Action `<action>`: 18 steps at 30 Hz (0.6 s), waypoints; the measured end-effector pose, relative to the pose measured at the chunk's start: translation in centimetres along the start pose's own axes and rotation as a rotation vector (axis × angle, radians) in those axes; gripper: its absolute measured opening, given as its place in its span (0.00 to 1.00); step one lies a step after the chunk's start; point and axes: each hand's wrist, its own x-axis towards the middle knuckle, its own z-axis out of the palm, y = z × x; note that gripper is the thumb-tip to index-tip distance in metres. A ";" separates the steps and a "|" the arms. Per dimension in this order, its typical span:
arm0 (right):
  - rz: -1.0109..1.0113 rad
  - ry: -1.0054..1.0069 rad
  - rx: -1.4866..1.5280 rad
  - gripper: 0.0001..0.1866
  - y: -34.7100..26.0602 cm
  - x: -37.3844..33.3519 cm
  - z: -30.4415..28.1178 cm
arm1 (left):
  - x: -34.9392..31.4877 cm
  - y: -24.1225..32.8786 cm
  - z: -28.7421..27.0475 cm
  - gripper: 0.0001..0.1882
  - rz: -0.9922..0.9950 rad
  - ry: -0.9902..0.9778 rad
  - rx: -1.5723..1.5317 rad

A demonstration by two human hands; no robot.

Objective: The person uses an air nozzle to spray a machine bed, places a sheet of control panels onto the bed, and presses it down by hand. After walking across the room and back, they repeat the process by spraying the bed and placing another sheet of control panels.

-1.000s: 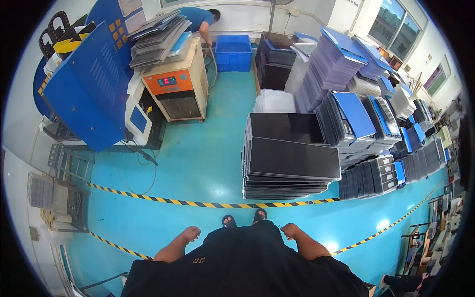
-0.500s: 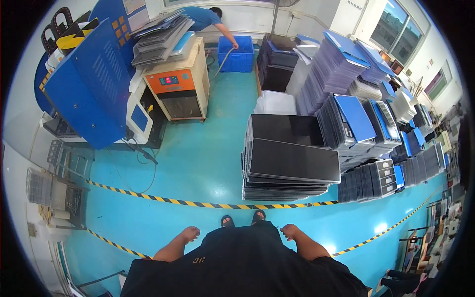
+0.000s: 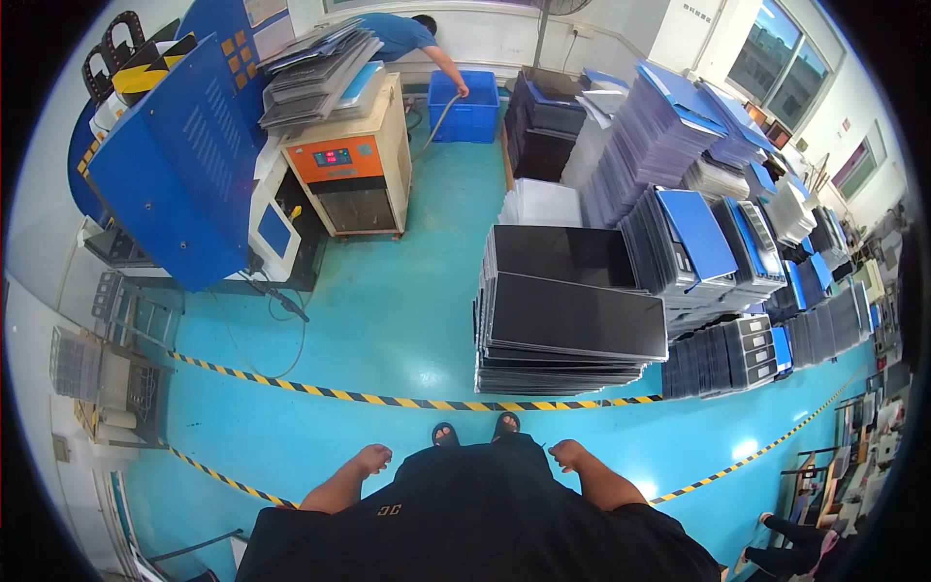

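My left hand [image 3: 373, 458] hangs beside my dark shirt, its fingers loosely bent and a little apart, with nothing in it. On the other side, my right hand [image 3: 566, 454] hangs the same way and holds nothing. Neither hand touches anything. Ahead of me, nearest to my right hand, stands a stack of black flat panels [image 3: 572, 315] with pale edges. Its front lies just beyond a yellow-and-black floor stripe [image 3: 407, 400], and my sandalled feet are on the near side of that stripe.
Tall stacks of clear sheets [image 3: 635, 145] and bundled panels [image 3: 669, 252] fill the right. At left are a blue machine [image 3: 175, 165] and an orange-fronted cabinet [image 3: 335, 160]. A person in blue [image 3: 393, 37] holds a hose over a blue bin [image 3: 464, 121]. Another person's legs [image 3: 800, 553] show lower right.
The person's legs at the lower right have shifted and show more. My hands stay where they were, and the person at the blue bin keeps the same pose.
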 end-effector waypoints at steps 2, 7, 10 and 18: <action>-0.018 0.038 0.006 0.21 0.1 0.2 0.0 | 0.0 0.0 0.0 0.15 0.061 -0.012 -0.015; -0.028 0.018 -0.048 0.21 -0.1 0.0 -0.2 | 0.2 0.1 0.1 0.14 0.065 -0.005 0.002; -0.105 0.030 -0.143 0.21 -0.3 -0.5 -0.5 | 0.5 0.1 0.1 0.15 0.061 -0.014 -0.005; -0.029 0.016 -0.022 0.18 0.4 0.1 -1.0 | 1.4 -0.3 0.6 0.13 0.015 0.018 -0.025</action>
